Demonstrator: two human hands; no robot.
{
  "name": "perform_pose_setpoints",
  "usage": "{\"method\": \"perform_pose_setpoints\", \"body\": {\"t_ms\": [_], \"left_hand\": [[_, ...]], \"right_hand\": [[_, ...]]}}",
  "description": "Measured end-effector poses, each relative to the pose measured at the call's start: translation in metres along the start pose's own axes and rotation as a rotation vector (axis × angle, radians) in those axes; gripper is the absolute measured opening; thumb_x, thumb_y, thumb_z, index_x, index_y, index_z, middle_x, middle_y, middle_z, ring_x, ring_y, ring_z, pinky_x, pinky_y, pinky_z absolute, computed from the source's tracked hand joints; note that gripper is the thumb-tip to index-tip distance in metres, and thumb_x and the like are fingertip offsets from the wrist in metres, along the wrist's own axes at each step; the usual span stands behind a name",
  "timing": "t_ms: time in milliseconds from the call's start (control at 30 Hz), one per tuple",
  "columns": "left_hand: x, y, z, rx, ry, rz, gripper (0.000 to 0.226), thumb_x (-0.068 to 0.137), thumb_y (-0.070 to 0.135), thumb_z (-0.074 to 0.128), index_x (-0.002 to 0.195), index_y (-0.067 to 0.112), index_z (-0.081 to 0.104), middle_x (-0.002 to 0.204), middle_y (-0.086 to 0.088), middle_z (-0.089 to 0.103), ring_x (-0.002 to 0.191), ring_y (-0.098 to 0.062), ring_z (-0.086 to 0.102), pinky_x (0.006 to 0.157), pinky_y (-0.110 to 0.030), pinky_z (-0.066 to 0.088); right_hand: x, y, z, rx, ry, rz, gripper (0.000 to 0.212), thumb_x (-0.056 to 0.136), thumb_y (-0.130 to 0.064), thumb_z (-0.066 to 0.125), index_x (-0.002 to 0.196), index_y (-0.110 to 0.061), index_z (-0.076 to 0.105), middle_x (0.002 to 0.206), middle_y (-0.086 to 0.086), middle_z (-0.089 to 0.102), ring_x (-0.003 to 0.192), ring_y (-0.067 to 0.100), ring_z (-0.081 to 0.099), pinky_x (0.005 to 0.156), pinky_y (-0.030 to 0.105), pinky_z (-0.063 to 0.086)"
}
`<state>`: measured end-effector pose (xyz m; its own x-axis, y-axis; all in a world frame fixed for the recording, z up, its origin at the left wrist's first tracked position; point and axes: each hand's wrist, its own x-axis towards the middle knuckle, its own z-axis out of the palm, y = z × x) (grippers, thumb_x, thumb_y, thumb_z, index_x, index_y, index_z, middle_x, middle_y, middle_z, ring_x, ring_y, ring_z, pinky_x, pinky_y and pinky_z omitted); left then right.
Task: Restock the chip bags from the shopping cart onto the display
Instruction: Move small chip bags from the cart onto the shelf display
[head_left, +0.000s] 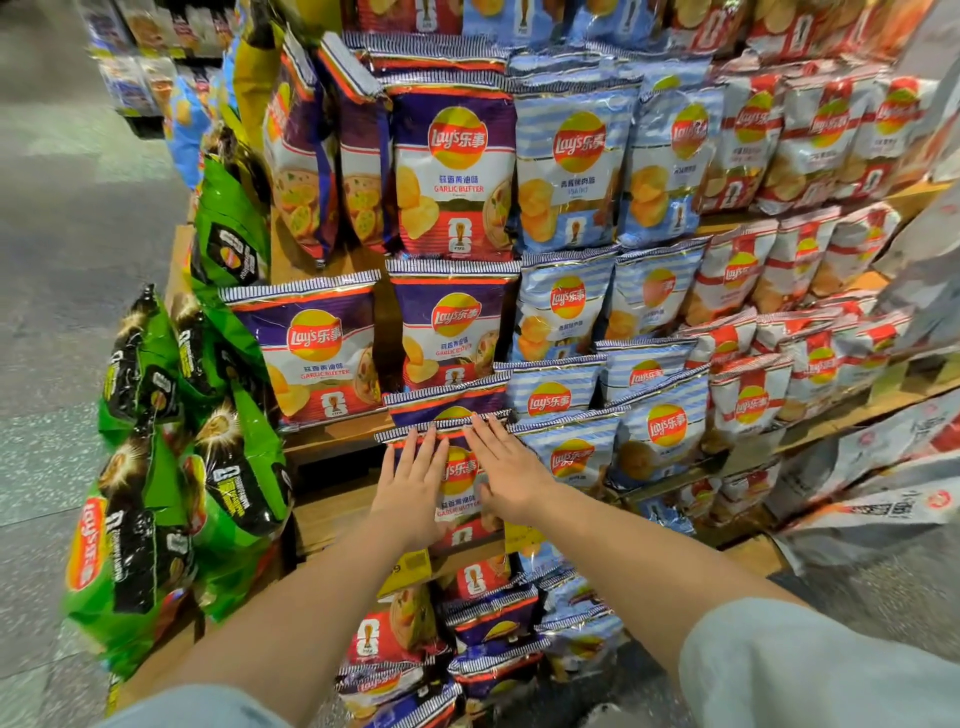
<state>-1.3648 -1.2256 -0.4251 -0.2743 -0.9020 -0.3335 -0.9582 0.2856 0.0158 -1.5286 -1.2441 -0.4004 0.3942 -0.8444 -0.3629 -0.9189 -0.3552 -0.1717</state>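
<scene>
A purple garlic-butter chip bag (460, 475) stands upright on a low wooden shelf of the display (332, 441). My left hand (413, 486) lies flat on its left half, fingers spread and pointing up. Flat against the bag's right half and top edge is my right hand (506, 470), fingers apart. Neither hand grips the bag; both palms press on its front. More purple bags (452, 171) fill the shelves above. The shopping cart is out of view.
Blue-striped bags (569, 176) stand right of the purple ones, red-and-white bags (748, 275) further right. Green bags (156, 519) hang down the display's left end. Several purple and blue bags (493, 629) lie piled low, under my arms. Grey floor (62, 260) spreads left.
</scene>
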Motion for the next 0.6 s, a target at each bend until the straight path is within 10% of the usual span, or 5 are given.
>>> {"method": "perform_pose_setpoints", "body": {"t_ms": [600], "left_hand": [[-0.016,0.030,-0.033,-0.758,0.224,-0.148,0.059,0.100,0.030,0.041,0.152,0.015,0.016,0.159,0.000,0.013,0.146,-0.013,0.008,0.119,-0.043,0.013]], "right_hand": [[-0.011,-0.047,-0.006,0.859,0.303,0.292,0.051,0.104,-0.029,0.030,0.152,-0.019,0.016,0.161,-0.005,-0.001,0.147,0.010,-0.004,0.119,0.034,0.006]]}}
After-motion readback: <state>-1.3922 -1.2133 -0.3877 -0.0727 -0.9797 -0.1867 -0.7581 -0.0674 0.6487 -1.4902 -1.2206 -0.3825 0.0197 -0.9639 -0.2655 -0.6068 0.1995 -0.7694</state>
